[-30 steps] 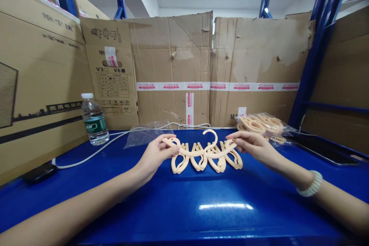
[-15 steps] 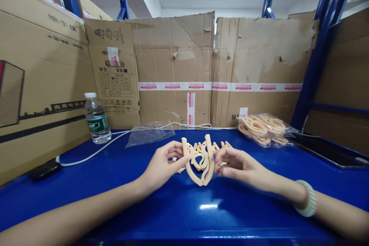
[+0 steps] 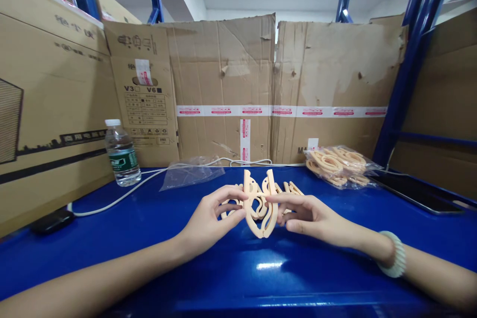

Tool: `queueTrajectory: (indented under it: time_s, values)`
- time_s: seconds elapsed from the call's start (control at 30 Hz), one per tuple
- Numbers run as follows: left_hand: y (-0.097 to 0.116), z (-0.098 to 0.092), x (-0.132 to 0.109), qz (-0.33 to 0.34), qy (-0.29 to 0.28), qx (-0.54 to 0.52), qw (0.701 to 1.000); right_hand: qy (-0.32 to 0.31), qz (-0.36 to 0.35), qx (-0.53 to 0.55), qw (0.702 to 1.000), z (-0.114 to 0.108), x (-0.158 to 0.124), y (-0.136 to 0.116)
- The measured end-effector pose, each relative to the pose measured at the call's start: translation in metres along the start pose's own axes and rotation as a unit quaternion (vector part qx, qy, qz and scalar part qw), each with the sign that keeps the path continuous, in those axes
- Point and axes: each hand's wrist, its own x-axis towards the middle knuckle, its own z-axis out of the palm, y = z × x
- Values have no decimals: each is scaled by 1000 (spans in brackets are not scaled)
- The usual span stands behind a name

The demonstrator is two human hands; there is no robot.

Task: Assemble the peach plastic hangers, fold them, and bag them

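Note:
A beige plastic folding hanger (image 3: 273,216) stands upright above the blue table, its two arms pointing up and meeting at the bottom. My left hand (image 3: 212,213) pinches its left arm between thumb and fingers. At the other side, my right hand (image 3: 309,213) grips the right arm, its index finger lying across the front and the other fingers behind. Several more beige hangers (image 3: 293,188) lie on the table just behind, partly hidden by my hands and the held one.
On the blue table (image 3: 223,278) are a water bottle (image 3: 122,159) at left, a black device (image 3: 52,221) with a white cable, and an empty clear bag (image 3: 192,174). A bag of beige hangers (image 3: 339,166) and a dark tablet (image 3: 417,193) lie right. Cardboard (image 3: 223,74) stands behind.
The hanger's two arms have drawn closer together. My right hand has moved slightly left and its index finger now reaches across the hanger's front. The view has shifted a little.

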Motion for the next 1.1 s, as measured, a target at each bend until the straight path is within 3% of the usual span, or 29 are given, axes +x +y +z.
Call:
queueTrajectory:
  time_s: [0.2, 0.37, 0.57, 0.83, 1.1]
  values:
    - [1, 1, -3, 22, -56, 8, 998, 24, 4, 5, 1000, 1, 1, -2]
    - [-1, 1, -4, -26, -110, -43, 993, 16, -16, -36, 999, 3, -1, -2]
    - [-4, -1, 0, -30, -94, -90, 991, 27, -42, -73, 996, 2, -1, -3]
    - [-8, -1, 0, -56, -129, -111, 984, 13, -61, -150, 987, 2, -5, -6]
    - [1, 1, -3, -34, -137, -42, 989, 23, -81, -230, 970, 2, -6, -5]
